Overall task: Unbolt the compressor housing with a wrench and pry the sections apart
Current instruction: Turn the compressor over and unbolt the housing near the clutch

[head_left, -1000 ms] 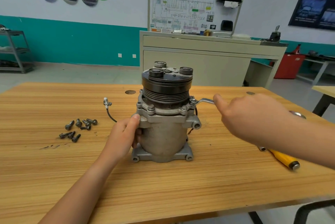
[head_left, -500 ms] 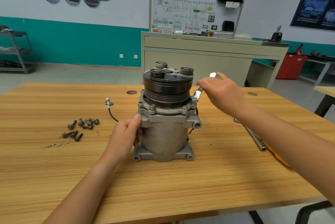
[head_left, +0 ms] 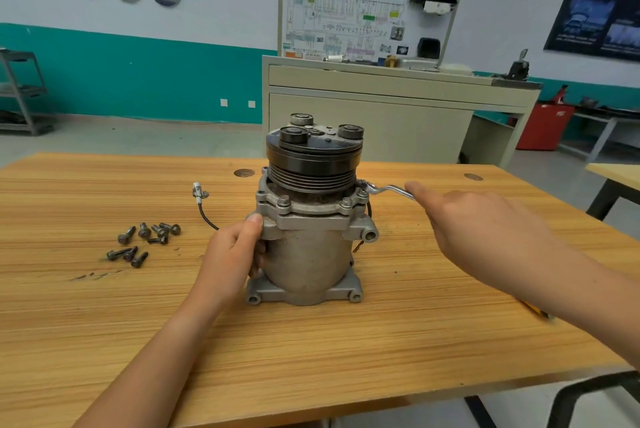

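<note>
While the left hand grips the compressor, the right hand holds the wrench, handle mostly hidden.
Yellow tool barely peeks out under the forearm at lower right; bolts on wooden desk, teal-walled workshop.

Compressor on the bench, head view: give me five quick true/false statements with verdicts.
1. The left hand grips the compressor body. True.
2. The wrench has its head at the upper flange, on the right-hand side. True.
3. The loose bolts lie to the right of the compressor. False: they lie in a cluster on the table to its left.
4. The compressor lies on its side. False: it stands upright on its base, with the pulley on top.
5. The right hand is on the wrench handle. True.
</note>
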Demonstrator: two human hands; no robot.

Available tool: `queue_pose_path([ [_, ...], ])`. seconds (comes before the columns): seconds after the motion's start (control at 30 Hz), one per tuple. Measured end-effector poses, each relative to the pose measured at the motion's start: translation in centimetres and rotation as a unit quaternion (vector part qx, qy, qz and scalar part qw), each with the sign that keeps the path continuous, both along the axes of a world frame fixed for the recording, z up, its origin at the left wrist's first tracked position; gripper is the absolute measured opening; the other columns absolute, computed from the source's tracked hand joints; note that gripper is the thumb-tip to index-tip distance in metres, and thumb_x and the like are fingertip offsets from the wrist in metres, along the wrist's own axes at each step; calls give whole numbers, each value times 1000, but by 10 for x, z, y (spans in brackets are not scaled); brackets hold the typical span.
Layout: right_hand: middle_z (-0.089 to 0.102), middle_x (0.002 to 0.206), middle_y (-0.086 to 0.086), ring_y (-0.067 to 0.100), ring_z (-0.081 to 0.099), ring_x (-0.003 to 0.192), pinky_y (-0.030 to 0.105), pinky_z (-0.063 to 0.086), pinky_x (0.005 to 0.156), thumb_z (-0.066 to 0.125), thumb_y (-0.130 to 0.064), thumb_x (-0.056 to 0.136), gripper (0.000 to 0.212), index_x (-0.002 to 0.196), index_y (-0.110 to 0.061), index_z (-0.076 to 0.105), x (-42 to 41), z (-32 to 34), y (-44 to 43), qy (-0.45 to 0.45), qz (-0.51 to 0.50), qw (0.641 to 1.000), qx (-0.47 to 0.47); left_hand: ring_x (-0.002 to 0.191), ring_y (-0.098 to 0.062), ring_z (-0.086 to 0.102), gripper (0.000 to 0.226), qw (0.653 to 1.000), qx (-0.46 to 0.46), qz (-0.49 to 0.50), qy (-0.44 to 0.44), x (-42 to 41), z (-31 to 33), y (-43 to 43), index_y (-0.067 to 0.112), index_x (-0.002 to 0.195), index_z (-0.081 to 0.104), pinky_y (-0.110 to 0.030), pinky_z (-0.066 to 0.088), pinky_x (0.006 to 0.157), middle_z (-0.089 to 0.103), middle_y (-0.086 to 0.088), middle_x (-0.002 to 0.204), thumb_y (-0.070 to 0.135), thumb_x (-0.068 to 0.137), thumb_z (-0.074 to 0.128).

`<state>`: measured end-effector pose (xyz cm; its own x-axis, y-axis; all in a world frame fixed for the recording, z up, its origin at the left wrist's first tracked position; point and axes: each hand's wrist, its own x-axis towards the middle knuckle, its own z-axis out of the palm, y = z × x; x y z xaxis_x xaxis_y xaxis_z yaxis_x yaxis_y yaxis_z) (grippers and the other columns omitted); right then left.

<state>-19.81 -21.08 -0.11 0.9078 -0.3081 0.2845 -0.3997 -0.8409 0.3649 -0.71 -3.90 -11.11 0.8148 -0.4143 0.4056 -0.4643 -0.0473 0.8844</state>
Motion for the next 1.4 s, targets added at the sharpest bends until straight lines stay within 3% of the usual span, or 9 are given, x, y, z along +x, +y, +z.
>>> queue_pose_path([
  [0.1,34,63,-1,13,32,49,25,22,39,39,-1,88,61,142,-13,11,5,8,19,55,-55,996,-50,38,-4,46,53,1000,-3,1,1,-1,0,0,6,53,49,-12,36,42,52,-1,40,23,100,32],
  [0.23,46,82,10,22,44,62,29,21,37,38,5,88,64,143,1,4,13,5,42,87,-53,992,-78,38,-4,46,54,1000,-4,-1,3,-1,0,0,5,53,49,-13,35,42,53,0,41,22,101,32],
  [0.4,28,65,4,17,30,46,27,23,35,37,-1,92,67,144,-6,-4,11,1,18,76,-7,988,-131,37,-3,45,54,1000,-8,1,4,-3,1,0,5,53,49,-12,35,41,52,0,40,21,101,32],
  [0.53,39,68,-5,11,40,51,21,20,37,44,-12,92,66,141,-17,2,15,3,-27,56,50,984,-161,37,-4,46,53,1000,-6,1,11,-4,1,0,3,55,49,-13,36,41,52,0,40,22,101,32],
  [0.7,66,75,15,29,60,59,29,48,50,65,15,70,35,102,1,60,55,-7,-63,-81,165,980,-78,37,-5,46,52,1000,-6,2,10,-3,1,0,3,55,49,-13,36,41,52,0,40,22,101,32],
  [0.83,68,81,17,33,63,68,42,54,72,61,14,75,21,93,3,64,91,-16,-57,-132,217,966,-42,37,-4,46,52,1000,-5,1,11,-3,1,0,4,54,50,-12,36,41,52,-1,40,22,100,32],
  [1.0,51,67,-1,21,48,52,27,34,49,50,-6,92,28,120,-2,54,49,-7,-53,-272,200,938,78,37,-5,46,53,1000,-9,-8,10,-2,1,1,3,54,50,-13,36,41,51,-1,40,27,100,37],
  [1.23,58,80,-3,20,55,69,33,47,58,29,-25,97,40,137,-32,23,-3,-1,-24,-38,69,996,29,37,-5,46,54,1000,-7,-2,6,-1,0,1,1,55,51,-12,36,41,51,-2,40,22,101,33],
  [1.4,45,69,-4,14,42,55,26,30,44,32,-13,96,44,136,-26,21,5,2,-6,13,18,1000,-15,38,-5,46,56,1000,-10,-15,-1,-2,0,1,2,53,50,-13,36,43,51,-1,41,35,96,36],
])
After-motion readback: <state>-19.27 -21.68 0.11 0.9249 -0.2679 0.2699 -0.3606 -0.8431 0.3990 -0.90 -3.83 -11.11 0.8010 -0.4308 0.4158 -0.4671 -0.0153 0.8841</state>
